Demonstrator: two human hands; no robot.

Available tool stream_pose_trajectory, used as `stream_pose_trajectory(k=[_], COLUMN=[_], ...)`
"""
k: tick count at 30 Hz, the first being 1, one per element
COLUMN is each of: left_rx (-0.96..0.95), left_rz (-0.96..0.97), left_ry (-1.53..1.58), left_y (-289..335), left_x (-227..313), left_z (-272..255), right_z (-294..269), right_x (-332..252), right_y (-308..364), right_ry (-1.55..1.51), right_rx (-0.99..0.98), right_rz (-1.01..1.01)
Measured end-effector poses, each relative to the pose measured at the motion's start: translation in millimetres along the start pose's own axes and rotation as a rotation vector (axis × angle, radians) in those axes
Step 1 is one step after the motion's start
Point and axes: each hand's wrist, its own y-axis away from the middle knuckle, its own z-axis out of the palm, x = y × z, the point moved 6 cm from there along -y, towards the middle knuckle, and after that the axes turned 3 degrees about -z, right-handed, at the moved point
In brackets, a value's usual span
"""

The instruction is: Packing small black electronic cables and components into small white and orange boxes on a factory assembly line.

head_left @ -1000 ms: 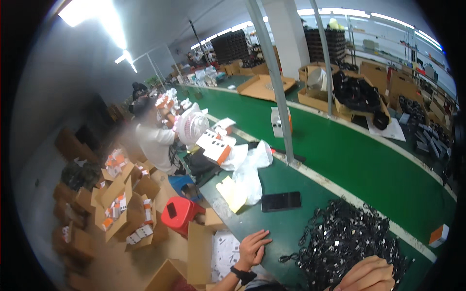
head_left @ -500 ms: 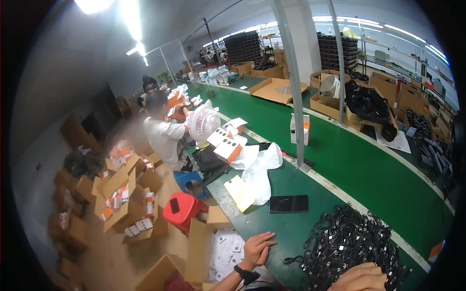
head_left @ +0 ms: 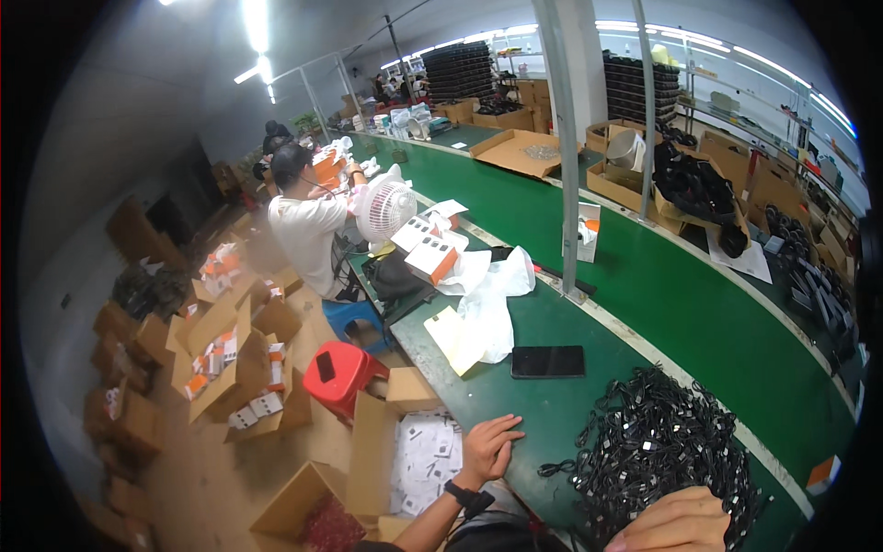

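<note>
My left hand (head_left: 490,447) rests on the edge of the green worktable (head_left: 543,423), fingers stretched out and nothing in them; a dark band circles that wrist. At the lower right, my right hand (head_left: 676,522) is in front of a large heap of black cables (head_left: 658,442) with small light connectors. Its fingers are bent and pressed together, partly cut off by the lower edge, so whatever they hold is hidden. A loose cable end (head_left: 555,468) sticks out on the heap's left side. Beyond the heap lies a black smartphone (head_left: 548,362).
A green conveyor (head_left: 681,299) runs alongside, carrying a white-orange box (head_left: 587,233). A metal post (head_left: 563,166) stands at its edge. Left of me are an open carton (head_left: 368,460) of white leaflets and a red stool (head_left: 342,377). A person (head_left: 303,230) sits farther along, near a fan (head_left: 386,210).
The white-orange box on the conveyor has shifted to the right past the post. The whole view has tilted slightly. My left hand stays on the table edge; my right hand stays by the cables.
</note>
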Motion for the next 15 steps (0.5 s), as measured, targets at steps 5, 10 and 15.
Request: stream_pose_trajectory(k=[5, 10, 15], left_rx=[0.011, -0.008, -0.002], left_rz=[0.003, 0.014, 0.013], left_ry=[-0.006, -0.023, -0.017], left_y=[0.2, 0.1, 0.6], left_x=[-0.8, 0.5, 1.7], left_z=[-1.1, -0.5, -1.6], right_z=[2.8, 5.8, 8.1], right_x=[-1.4, -2.4, -3.2], right_y=[-0.7, -0.6, -2.0], right_ry=[0.001, -0.002, 0.002], right_rx=[-0.042, -0.050, -0.040], right_rz=[-0.023, -0.025, -0.034])
